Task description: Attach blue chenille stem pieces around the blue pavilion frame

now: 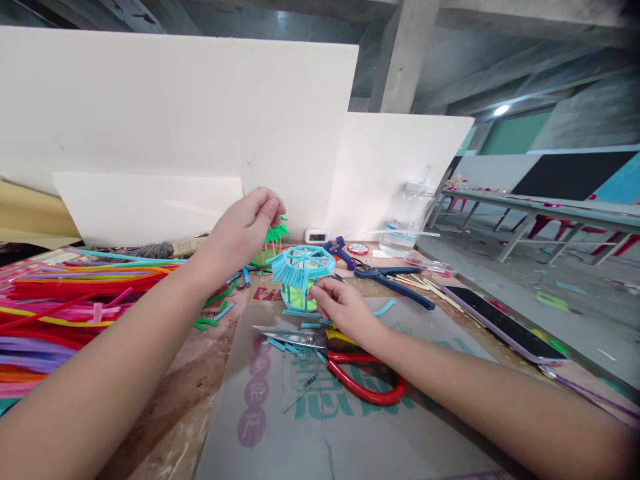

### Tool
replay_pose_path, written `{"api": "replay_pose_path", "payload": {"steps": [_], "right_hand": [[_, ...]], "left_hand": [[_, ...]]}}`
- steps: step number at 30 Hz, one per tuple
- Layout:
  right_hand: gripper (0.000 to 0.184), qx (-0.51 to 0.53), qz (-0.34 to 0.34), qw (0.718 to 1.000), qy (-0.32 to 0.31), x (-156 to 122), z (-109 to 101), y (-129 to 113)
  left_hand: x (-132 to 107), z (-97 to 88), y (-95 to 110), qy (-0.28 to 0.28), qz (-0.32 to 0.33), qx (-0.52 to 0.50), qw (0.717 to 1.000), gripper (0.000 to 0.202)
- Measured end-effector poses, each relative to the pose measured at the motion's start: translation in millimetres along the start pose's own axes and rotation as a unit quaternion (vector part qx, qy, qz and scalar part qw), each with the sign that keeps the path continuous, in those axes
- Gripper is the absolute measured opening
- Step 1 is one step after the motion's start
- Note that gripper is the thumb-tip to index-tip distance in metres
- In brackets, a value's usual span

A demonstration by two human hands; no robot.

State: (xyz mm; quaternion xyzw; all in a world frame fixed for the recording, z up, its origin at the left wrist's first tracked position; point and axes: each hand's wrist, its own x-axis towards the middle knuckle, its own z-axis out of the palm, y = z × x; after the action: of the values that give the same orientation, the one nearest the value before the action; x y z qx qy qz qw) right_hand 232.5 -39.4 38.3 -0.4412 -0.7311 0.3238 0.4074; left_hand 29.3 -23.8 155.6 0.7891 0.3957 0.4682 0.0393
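Observation:
A small light-blue pavilion-like model (pixel 303 263) of short blue strips stands on the cardboard, with a spoked round top and fringe down one side. My right hand (pixel 340 308) is closed at the model's right side, thumb and fingertips pinched against it. My left hand (pixel 255 212) is raised above and left of the model, fingers pinched together; anything between them is too small to make out. Red-handled scissors (pixel 367 393) lie before the model, blades pointing left, over a yellow-handled tool (pixel 341 338). Cut blue pieces (pixel 280 345) lie by the blades.
Colourful pipe cleaners (pixel 90 290) are heaped at left. Behind stand a green model (pixel 277 232), a small digital clock (pixel 317 236) and a clear jar (pixel 407 213). A blue glue gun (pixel 341 252), blue-handled pliers (pixel 400 283) and a phone (pixel 500 323) lie at right. White boards (pixel 175 113) rise behind.

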Motion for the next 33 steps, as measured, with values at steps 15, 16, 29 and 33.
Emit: {"api": "replay_pose_path", "payload": {"steps": [15, 16, 29, 33], "right_hand": [[0.026, -0.037, -0.021, 0.999, 0.016, -1, 0, -5], [0.026, -0.041, -0.022, 0.999, 0.016, -1, 0, -5], [0.021, 0.010, -0.009, 0.999, 0.031, 2, 3, 4], [0.025, 0.008, -0.013, 1.000, 0.017, 0, 2, 2]], "left_hand": [[-26, -12.9, -17, -0.138, -0.092, 0.042, 0.985, 0.025], [-27, -12.7, -22, -0.147, -0.103, 0.039, 0.983, 0.024], [-32, -3.8, -14, -0.162, -0.010, 0.199, 0.966, 0.039], [-30, -3.1, -22, -0.143, 0.049, 0.152, 0.977, 0.032]]}}
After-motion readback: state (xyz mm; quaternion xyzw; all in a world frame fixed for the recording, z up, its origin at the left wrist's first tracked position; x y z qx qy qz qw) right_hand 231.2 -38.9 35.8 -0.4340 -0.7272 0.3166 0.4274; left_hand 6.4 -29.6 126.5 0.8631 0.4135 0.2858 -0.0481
